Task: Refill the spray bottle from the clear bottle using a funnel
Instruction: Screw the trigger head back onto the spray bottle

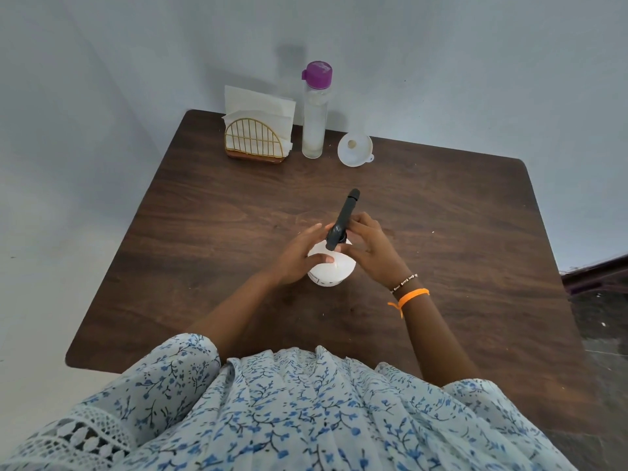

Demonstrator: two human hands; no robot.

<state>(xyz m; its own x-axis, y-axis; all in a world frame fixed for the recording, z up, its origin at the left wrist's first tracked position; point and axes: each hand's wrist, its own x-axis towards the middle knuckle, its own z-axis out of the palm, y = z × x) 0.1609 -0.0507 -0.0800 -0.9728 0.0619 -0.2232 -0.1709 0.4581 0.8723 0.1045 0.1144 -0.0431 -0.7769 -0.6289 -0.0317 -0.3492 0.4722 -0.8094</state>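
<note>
Left hand [299, 256] grips the white spray bottle [331, 270]; right hand [368, 248] pinches its dark sprayer head [341, 222], mid-bench [441, 232].

A dark wooden table [441, 249] stands against a plain pale wall [441, 62]; at the right, perhaps dark speckled floor [605, 334].

The surface [441, 232] was dark brown with a wood grain. My spray bottle [331, 271] was white with a dark grey head. The clear bottle [315, 127] had a purple cap, and the funnel [355, 149] was white. The white napkins [258, 107] sat in a gold wire holder [253, 141]. On my right wrist were an orange band [413, 295] and a beaded bracelet [404, 282]. My dress [306, 419] was white with small blue flowers.
</note>
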